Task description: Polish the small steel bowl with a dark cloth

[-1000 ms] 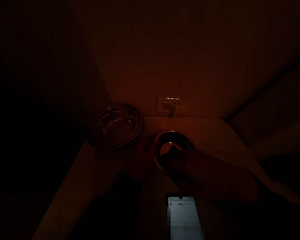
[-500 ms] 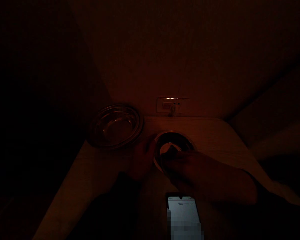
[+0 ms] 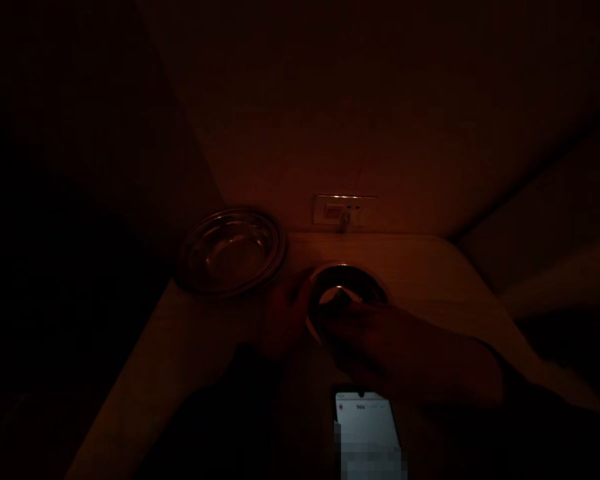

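In very dim light, a small shiny metal bowl (image 3: 353, 272) sits on the wooden tabletop. My left hand (image 3: 284, 317) grips its left rim, the thumb near the edge and the other fingers mostly lost in shadow. Reaching in from the right, my right hand (image 3: 367, 337) is bent down into the bowl, its fingers closed. A dark piece, which looks like a cloth (image 3: 341, 298), pokes out ahead of those fingers against the bowl's inside. Most of the cloth and the fingertips are hidden.
Larger metal bowls or basins (image 3: 235, 257), seemingly nested, stand at the table's (image 3: 430, 267) back left. Near me lies a phone (image 3: 367, 427) with its screen lit. A wall socket panel (image 3: 345, 210) with something plugged in is behind the small bowl.
My right hand has shifted slightly left inside the bowl, with the dark cloth moving along. My left hand and the bowl stay in place.
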The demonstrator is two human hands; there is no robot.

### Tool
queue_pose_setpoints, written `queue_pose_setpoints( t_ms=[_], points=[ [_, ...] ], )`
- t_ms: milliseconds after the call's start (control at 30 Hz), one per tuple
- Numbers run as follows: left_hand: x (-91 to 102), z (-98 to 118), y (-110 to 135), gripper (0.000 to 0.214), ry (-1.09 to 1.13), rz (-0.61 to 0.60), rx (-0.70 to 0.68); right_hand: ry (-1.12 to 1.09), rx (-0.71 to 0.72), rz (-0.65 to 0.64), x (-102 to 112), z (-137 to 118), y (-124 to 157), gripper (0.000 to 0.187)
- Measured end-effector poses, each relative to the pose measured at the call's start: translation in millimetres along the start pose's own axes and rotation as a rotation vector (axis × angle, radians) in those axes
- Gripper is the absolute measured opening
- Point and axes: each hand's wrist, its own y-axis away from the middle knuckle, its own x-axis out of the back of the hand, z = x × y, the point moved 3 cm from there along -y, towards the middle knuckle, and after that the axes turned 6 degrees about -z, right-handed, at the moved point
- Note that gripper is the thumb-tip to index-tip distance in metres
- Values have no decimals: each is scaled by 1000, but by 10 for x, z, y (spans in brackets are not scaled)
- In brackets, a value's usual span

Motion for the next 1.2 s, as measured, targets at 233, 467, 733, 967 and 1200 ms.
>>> queue_pose_setpoints(
  t_ms=[233,467,733,967,1200],
  points=[
    [-4,18,12,34,17,30,16,-14,-7,-79,58,46,65,24],
    [8,38,3,33,19,20,26,-35,22,2,0,-28,-11,33],
    [11,-2,10,34,43,16,41,-20,-19,-95,66,0,64,23],
    [18,9,-16,32,52,17,33,-15,3,-20,-26,-31,4,32],
    [38,35,-4,33,35,59,66,-3,11,17,-80,-35,-57,34]
  ],
)
